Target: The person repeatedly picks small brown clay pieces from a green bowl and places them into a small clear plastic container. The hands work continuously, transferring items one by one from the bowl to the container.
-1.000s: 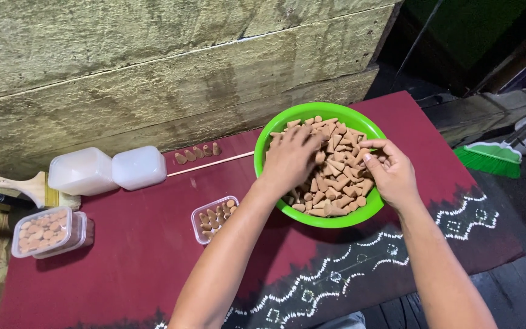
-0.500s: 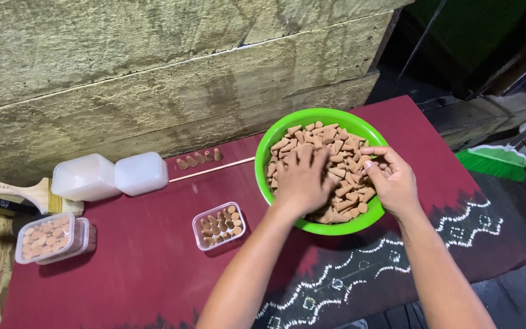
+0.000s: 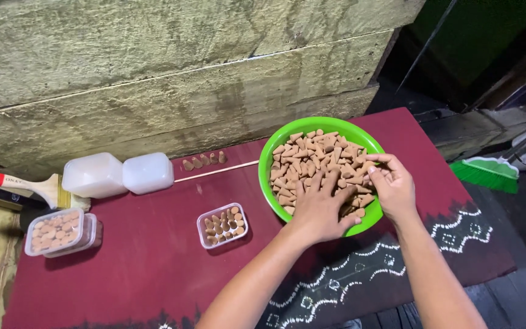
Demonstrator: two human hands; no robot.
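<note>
cones (image 3: pixel 311 159): piled loose in green bowl (image 3: pixel 275 152); looking light, dry, brittle at tips; best pinching one at its wide base
left hand (image 3: pixel 321 207): lying flat on pile, fingers spread, gripping nothing
right hand (image 3: pixel 392 186): at bowl's right rim, fingertips pinching; cannot tell whether holding a cone
small tray (image 3: pixel 222 225): left of bowl, part-filled with upright cones

Left of the hands, a small clear box (image 3: pixel 222 225) of cones stands open on the dark red cloth (image 3: pixel 141 262). Farther left sit a lidded box (image 3: pixel 59 231), two white tubs (image 3: pixel 116 175) and a paintbrush (image 3: pixel 28 187). A thin stick (image 3: pixel 216 172) and four loose cones (image 3: pixel 203 161) lie beyond. Well right of the hands lies a green broom (image 3: pixel 486 173).
</note>
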